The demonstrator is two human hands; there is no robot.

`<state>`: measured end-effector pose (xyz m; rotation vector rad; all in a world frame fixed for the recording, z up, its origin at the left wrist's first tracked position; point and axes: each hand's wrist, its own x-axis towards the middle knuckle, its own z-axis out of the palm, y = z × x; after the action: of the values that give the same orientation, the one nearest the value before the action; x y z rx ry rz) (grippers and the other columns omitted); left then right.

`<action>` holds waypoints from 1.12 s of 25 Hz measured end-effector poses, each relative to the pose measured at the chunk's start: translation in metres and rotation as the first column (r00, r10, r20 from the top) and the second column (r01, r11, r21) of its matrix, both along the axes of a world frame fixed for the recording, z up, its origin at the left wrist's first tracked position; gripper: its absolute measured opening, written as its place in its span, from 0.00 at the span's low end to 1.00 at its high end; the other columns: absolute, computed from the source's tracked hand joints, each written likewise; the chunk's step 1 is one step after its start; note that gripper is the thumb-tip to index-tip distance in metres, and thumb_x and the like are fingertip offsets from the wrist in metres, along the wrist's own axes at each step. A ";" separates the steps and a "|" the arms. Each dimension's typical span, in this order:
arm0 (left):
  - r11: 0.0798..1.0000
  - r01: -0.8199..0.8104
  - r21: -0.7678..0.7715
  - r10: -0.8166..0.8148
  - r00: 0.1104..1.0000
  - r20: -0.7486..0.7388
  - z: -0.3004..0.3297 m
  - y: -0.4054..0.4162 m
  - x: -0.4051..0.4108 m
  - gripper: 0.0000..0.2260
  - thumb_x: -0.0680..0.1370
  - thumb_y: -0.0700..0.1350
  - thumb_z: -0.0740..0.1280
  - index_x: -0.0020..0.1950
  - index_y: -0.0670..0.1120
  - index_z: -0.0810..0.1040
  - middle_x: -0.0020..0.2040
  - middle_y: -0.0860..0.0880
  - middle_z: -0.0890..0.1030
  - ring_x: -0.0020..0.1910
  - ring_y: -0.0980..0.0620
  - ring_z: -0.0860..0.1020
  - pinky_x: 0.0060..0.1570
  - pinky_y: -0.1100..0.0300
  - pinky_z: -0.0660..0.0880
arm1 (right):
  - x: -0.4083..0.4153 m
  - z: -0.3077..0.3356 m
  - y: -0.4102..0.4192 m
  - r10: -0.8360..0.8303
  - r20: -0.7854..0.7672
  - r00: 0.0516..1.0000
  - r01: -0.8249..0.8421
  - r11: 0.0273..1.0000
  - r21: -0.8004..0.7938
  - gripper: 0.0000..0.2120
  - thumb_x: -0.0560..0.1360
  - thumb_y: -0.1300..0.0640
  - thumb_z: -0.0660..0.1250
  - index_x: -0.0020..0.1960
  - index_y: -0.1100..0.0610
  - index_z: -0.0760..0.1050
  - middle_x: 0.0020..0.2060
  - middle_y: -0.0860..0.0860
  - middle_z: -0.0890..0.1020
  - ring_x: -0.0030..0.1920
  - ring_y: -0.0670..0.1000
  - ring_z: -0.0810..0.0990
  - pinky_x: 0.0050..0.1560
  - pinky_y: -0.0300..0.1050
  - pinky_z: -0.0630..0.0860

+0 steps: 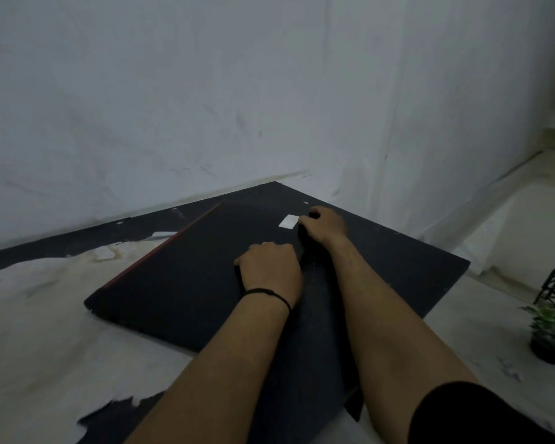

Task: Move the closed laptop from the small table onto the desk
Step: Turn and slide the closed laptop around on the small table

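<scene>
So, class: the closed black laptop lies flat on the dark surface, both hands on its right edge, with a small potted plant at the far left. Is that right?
Not quite. The plant stands at the far right of the head view, not the left. The rest holds: the closed laptop lies flat, with the left hand and right hand on its right edge.

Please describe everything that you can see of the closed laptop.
The closed laptop is black and matte, with a thin red strip along its far-left edge and rounded corners. It lies flat, turned diagonally, on a dark tabletop with peeling pale covering. The left hand rests on its lid; the right hand grips its far-right edge.
</scene>
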<state>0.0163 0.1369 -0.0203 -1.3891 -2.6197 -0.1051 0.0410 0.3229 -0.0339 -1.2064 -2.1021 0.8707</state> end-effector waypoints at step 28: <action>0.965 0.107 0.241 -0.061 0.980 -0.190 -0.028 -0.184 0.040 0.27 0.77 0.66 0.59 0.71 0.54 0.72 0.65 0.50 0.78 0.61 0.46 0.76 0.56 0.49 0.75 | 0.140 -0.002 -0.174 -0.243 0.059 0.968 0.239 0.969 0.056 0.33 0.71 0.36 0.63 0.70 0.52 0.73 0.67 0.54 0.76 0.68 0.60 0.70 0.68 0.55 0.65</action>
<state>0.0567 -0.0474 -0.0485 -1.3523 -2.3076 -0.2952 0.1812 0.1485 -0.0360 -1.4460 -1.9617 0.6744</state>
